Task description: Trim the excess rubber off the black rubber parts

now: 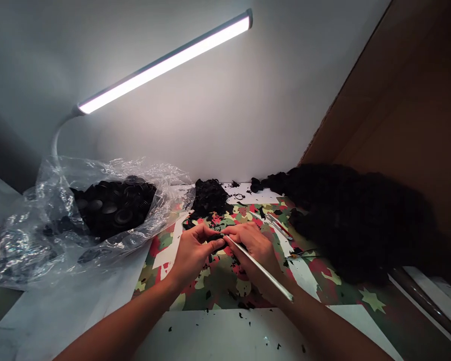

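Note:
My left hand (pixel 199 245) pinches a small black part (pixel 218 238) between thumb and fingers, over the middle of a camouflage-patterned sheet. Most of that part is covered by the fingers, so its full shape is hidden. Close against it, my right hand (pixel 253 244) is closed round a long, slim, silvery-white tool (pixel 263 271). The tool's rear end slants back over the right wrist, while its tip meets the black part and cannot be made out. Black scraps (pixel 210 198) are heaped just beyond my hands, and crumbs are scattered under them.
An open clear plastic bag (pixel 33 235) full of black round discs (pixel 124 215) stands at left. A large dark pile (pixel 353 220) fills the right, beside a cardboard panel (pixel 409 100). Tweezers-like metal tools (pixel 280 225) lie right of my hands. A lit lamp (pixel 165 62) hangs above.

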The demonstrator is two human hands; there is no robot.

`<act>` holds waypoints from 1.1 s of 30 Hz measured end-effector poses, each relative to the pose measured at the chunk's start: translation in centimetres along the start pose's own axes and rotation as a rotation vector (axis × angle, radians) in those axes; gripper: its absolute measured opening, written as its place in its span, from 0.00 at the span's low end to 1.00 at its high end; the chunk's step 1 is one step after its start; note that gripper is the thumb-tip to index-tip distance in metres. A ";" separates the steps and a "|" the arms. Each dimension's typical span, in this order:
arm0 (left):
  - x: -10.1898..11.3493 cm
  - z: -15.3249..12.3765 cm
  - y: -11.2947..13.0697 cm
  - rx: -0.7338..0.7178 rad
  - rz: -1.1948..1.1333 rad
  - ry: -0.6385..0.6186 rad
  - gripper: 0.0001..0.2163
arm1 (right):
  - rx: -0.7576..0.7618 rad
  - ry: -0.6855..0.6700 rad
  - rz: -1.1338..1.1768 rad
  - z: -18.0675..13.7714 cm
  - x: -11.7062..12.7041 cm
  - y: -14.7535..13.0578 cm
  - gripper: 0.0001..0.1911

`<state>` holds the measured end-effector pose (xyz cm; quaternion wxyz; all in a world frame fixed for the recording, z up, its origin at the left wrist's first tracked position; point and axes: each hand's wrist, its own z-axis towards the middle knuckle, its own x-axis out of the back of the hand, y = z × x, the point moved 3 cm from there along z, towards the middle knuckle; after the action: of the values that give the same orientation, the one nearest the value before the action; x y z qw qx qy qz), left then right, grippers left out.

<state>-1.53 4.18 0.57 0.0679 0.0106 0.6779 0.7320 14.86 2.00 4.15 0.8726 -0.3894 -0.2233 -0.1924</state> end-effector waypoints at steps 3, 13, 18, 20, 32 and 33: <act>0.0 -0.1 0.2 0.008 -0.004 0.002 0.10 | -0.124 0.052 0.059 0.2 0.5 0.6 0.08; 0.3 0.2 0.2 -0.001 0.083 -0.004 0.08 | -0.249 -0.069 0.385 -0.2 0.4 1.2 0.08; 0.3 0.1 0.5 -0.046 0.175 -0.008 0.09 | -0.193 -0.096 0.348 -0.1 0.4 0.1 0.10; 0.3 0.1 0.5 -0.053 0.178 -0.009 0.10 | -0.167 -0.093 0.332 0.0 0.4 -0.1 0.10; 0.3 0.2 0.1 0.004 0.097 -0.036 0.09 | 0.128 -0.054 0.188 -0.1 -0.1 -0.1 0.12; 0.2 0.2 0.1 0.031 0.055 -0.050 0.09 | 0.136 -0.042 0.166 -0.1 -0.1 -0.1 0.11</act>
<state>-1.75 4.37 0.68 0.0643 0.0485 0.6868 0.7224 14.76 1.86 4.09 0.9052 -0.3503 -0.2209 -0.0955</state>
